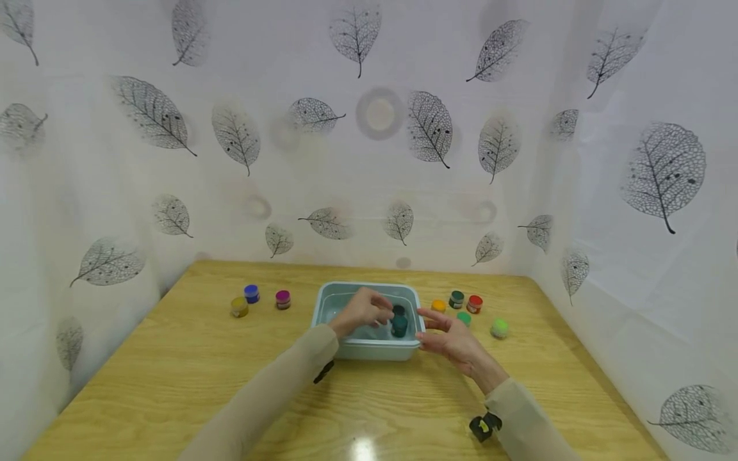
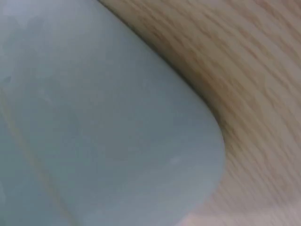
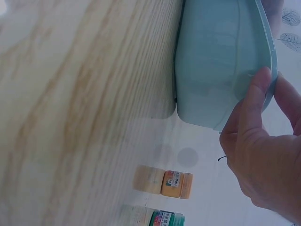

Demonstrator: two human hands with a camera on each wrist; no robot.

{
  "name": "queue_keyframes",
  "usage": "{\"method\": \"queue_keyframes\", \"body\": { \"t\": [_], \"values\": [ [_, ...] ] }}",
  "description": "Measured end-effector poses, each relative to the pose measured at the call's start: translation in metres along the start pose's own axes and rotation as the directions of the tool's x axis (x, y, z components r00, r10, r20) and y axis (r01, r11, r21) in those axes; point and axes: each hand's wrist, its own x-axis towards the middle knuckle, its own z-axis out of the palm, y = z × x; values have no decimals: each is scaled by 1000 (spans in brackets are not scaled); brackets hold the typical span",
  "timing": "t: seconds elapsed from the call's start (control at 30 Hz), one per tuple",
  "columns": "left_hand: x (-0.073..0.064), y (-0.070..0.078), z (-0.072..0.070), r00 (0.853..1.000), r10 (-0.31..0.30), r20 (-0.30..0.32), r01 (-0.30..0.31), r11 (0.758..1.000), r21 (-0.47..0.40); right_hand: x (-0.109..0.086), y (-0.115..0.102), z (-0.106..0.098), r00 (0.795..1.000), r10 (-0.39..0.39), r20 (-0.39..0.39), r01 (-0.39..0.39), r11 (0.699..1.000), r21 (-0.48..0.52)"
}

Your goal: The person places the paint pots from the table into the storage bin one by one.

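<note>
A light blue plastic basin (image 1: pixel 375 352) stands on the table. My right hand (image 1: pixel 455 342) grips its right rim; in the right wrist view that hand (image 3: pixel 268 146) has the thumb outside the wall (image 3: pixel 216 70) and fingers over the edge. Inside the basin are a dark teal paint jar (image 1: pixel 399 326) and a darker jar (image 1: pixel 398 310) behind it. My left hand (image 1: pixel 364 310) reaches over the basin, fingers loosely bent beside these jars, with nothing visible in it. The left wrist view shows only the basin's outer wall (image 2: pixel 122 122), not the hand.
Right of the basin stand orange (image 1: pixel 438 306), dark green (image 1: pixel 457 299), red (image 1: pixel 475 303), green (image 1: pixel 464 317) and light green (image 1: pixel 500 329) jars. To the left are blue (image 1: pixel 251 294), yellow (image 1: pixel 239 307) and magenta (image 1: pixel 282 299) jars. A leaf-printed curtain (image 1: pixel 323 173) surrounds the wooden table (image 1: pixel 369 403).
</note>
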Motion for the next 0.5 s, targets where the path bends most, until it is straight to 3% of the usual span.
{"method": "queue_keyframes", "body": {
  "t": [0.3,0.5],
  "values": [
    [-1,4,-10,998,63,-20,-63,998,31,-1,-1,0,1000,10,-9,-11,1000,-8],
    [-5,5,-16,997,59,-46,-59,998,17,-1,-2,1,1000,8,-11,-8,1000,1]
  ]
}}
